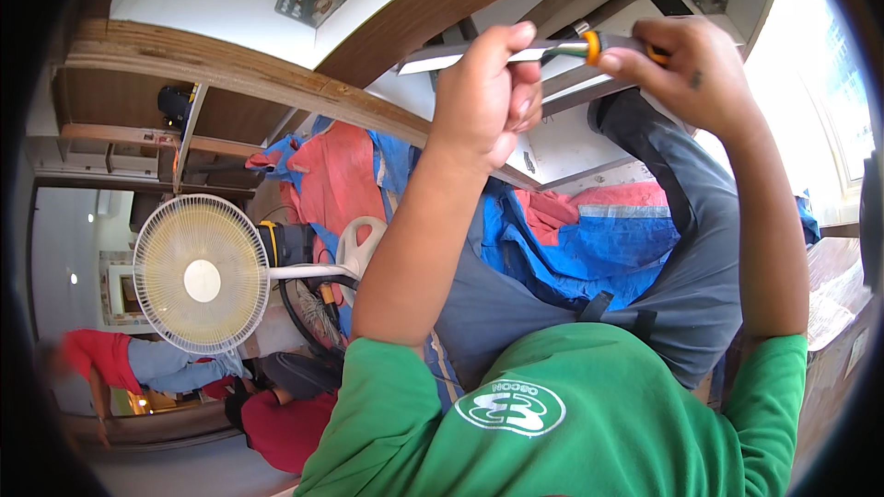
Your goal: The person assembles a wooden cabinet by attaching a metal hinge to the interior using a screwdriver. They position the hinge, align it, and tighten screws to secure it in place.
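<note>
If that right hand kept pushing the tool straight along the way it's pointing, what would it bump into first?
The right hand holds a tool by its orange and black handle, blade pointing toward the left hand. Going straight on, it would meet the left hand's fingers, already touching the blade. Beyond them lies the wooden beam, though depth is unclear.

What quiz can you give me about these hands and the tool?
1. True or false: the left hand and the right hand both hold the flat-bladed tool.
2. Which hand has its grip on the end with the orange ring? A: left hand. B: right hand.
3. Fill in the gap: the white fan shows on the person's ____ side.

Key: 1 true; 2 B; 3 left.
</note>
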A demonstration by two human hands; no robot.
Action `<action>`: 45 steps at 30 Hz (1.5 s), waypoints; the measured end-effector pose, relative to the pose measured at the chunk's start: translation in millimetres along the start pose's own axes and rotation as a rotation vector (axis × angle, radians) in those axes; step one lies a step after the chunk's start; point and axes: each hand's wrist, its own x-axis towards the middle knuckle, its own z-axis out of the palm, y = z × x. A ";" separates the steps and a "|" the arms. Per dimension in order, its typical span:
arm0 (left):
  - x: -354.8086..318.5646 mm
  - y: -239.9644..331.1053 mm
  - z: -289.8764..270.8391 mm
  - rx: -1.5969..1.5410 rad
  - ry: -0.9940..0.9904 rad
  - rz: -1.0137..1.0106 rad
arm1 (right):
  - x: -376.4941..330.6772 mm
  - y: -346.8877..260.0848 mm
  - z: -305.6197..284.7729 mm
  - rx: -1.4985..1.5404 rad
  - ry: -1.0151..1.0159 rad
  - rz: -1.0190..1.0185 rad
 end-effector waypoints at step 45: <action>2.1 -2.0 -0.3 0.089 -0.120 0.031 | -13.5 10.3 -2.8 0.009 -0.096 0.124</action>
